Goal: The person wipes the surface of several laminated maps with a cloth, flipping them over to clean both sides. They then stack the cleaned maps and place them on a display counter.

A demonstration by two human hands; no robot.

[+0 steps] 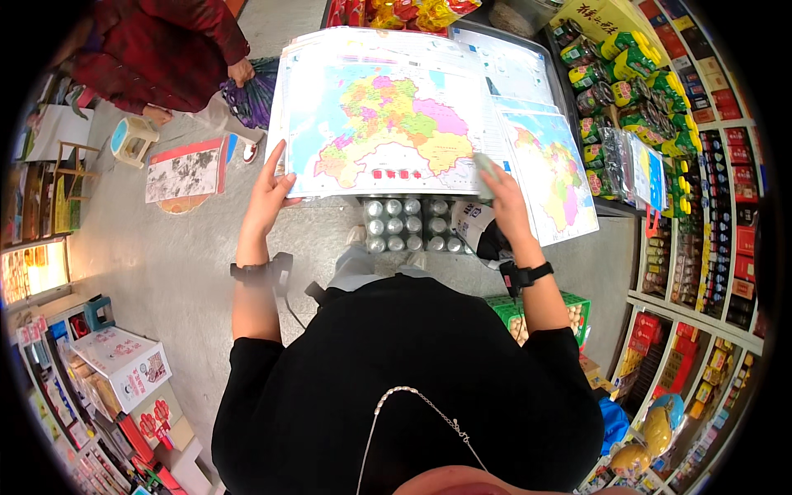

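Two bare hands meet the lower edge of a large white-bordered map sheet with pink, yellow and green regions [404,115] in the head view. The left hand [266,198] has its fingers clamped on the lower left corner, thumb on top. The right hand [507,198] is at the lower right corner, its fingertips blurred around a grey-green patch; whether they pinch the sheet, I cannot tell. Pale printed sheets [355,43] show behind it, and a smaller pastel map sheet [561,177] lies askew just beside the right hand. Uneven pulling could crease the left corner. Loose, slick sheets might slide over one another and fall toward the plastic-wrapped silver-topped cans [406,223]. The right forearm might knock the askew sheet.
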